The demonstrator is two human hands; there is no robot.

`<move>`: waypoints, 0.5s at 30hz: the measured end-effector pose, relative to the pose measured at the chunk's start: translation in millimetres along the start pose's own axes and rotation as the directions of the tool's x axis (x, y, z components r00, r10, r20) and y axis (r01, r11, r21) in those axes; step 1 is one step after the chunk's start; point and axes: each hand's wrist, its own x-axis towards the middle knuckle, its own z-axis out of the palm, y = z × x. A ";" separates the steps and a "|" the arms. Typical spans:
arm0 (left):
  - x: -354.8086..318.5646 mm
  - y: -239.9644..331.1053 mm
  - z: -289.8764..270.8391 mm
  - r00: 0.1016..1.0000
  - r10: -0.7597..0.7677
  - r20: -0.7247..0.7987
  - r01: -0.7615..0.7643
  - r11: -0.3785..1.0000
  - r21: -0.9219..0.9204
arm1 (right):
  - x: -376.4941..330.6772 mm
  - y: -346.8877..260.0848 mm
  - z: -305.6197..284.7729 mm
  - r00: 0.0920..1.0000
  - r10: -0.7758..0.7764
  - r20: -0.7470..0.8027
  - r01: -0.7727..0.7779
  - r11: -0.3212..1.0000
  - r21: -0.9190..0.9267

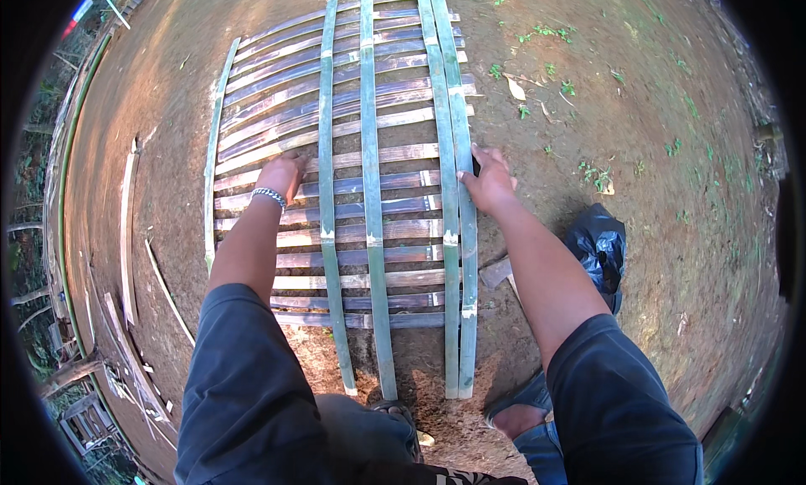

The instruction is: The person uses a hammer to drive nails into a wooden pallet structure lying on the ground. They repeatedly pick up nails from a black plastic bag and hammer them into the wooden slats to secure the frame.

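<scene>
Centrally, a bamboo lattice [369, 107] lies flat on bare ground [672, 258]. Its long green strips [326, 132] run from 12 to 6 o'clock, crossed by slats [411, 205] set roughly 9 to 3. The left hand [283, 173] curls low over the slats toward 10 o'clock; its fingertips are hidden, so its grip cannot be told. The right hand [494, 183] meets the outer strip of the 1 o'clock pair, thumb and fingers parted—whether they pinch it cannot be told. One strip's tip reaches the upper border; a flat grey object [495, 272], perhaps a blade, is partly covered by the right forearm. Open soil extends at 3 o'clock beyond a black bag [603, 250]; loose strips [128, 233] lie at 9—feet [514, 419] crowd 6.
</scene>
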 end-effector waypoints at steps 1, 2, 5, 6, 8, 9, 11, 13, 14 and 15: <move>-1.5 -0.7 -0.9 1.000 -0.005 0.000 0.005 1.000 0.011 | -0.4 -1.6 0.3 1.000 -0.001 -0.001 0.001 1.000 0.000; -2.1 -2.0 0.8 1.000 -0.008 -0.018 0.008 1.000 -0.001 | -0.8 -2.7 -0.2 1.000 0.001 0.002 -0.001 1.000 0.003; -3.3 -3.3 4.2 0.999 -0.015 -0.044 0.013 1.000 -0.026 | -1.6 -4.1 -1.4 1.000 0.001 0.008 -0.001 1.000 0.008; -4.1 -3.8 4.0 0.999 -0.017 -0.036 0.016 1.000 -0.026 | -1.8 -4.2 -1.3 1.000 -0.003 0.010 0.003 1.000 0.009; -3.5 -4.6 4.5 0.999 -0.004 -0.053 0.003 1.000 -0.027 | -0.5 -2.2 -2.1 1.000 -0.010 0.002 0.010 1.000 0.010; -3.5 -8.1 8.5 0.997 0.010 -0.076 -0.012 1.000 -0.027 | 1.5 -0.2 0.3 1.000 -0.013 -0.005 0.013 1.000 0.012; -3.5 -7.8 7.8 0.997 0.015 -0.071 -0.017 1.000 -0.023 | 2.3 1.1 1.7 1.000 -0.016 -0.008 0.016 1.000 0.012; -1.4 -5.2 6.3 1.000 0.000 -0.022 0.000 1.000 -0.015 | 2.3 2.3 0.9 1.000 -0.014 -0.006 0.014 1.000 0.010; -1.3 -3.9 6.0 1.000 -0.001 -0.019 0.001 1.000 -0.023 | 1.9 2.4 0.2 1.000 -0.009 0.006 0.009 1.000 0.012; -2.1 -2.6 6.0 1.000 -0.001 -0.016 0.001 1.000 -0.031 | 1.2 2.5 -0.6 1.000 -0.004 0.017 0.004 1.000 0.013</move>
